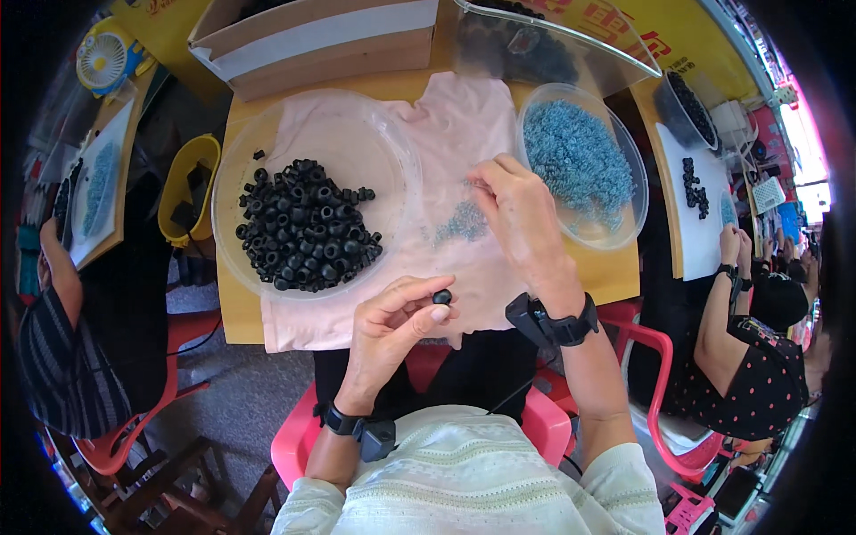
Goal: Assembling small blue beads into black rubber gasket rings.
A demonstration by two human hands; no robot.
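Between the thumb and fingers of my left hand (397, 321) is a small round black plastic part (441, 297), held over the near edge of a pink cloth (308, 323). My right hand (517, 209) is closed in a pinch above a loose scatter of tiny pale-blue pieces (464, 223) on that cloth. What its fingertips hold, if anything, is too small to make out. On the left stands a wide clear round tub (392, 134) with a heap of hollow black parts (308, 227). A clear oval tub (635, 214) on the right is full of the same pale-blue pieces (575, 156).
A cardboard box (330, 53) and a clear bin (557, 53) with dark contents stand at the table's far edge. Left of the table is a yellow bucket (207, 178). Other people work at side tables, left and right, beside red chairs (664, 383).
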